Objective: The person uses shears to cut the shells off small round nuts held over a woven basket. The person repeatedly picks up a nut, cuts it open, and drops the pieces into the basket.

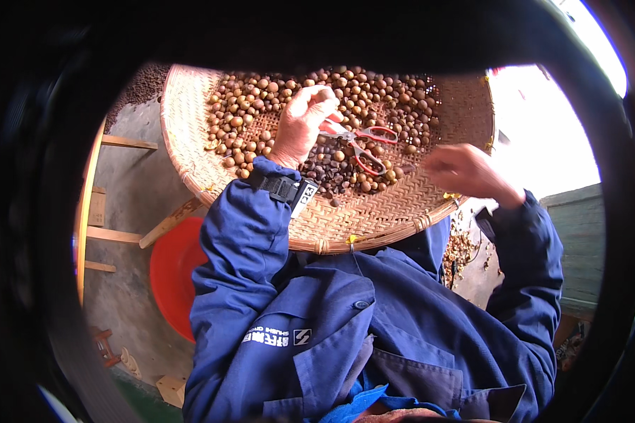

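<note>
My left hand is over the middle of a wide woven bamboo basket. Its thumb and fingers pinch one round brown nut-like fruit. Below those fingers lie scissors with red-and-grey handles, the handles spread apart. The blade tips are hidden by the hand, and I cannot tell whether it touches them. My right hand, blurred, is over the basket's right rim with its fingers curled; whether it holds anything does not show. Many round fruits cover the weave, with dark seeds heaped near the scissors.
A red plastic basin stands on the concrete floor, left of the basket. Wooden furniture legs are beside it. Broken shells litter the floor under the right rim. A greenish wooden panel stands at the right.
</note>
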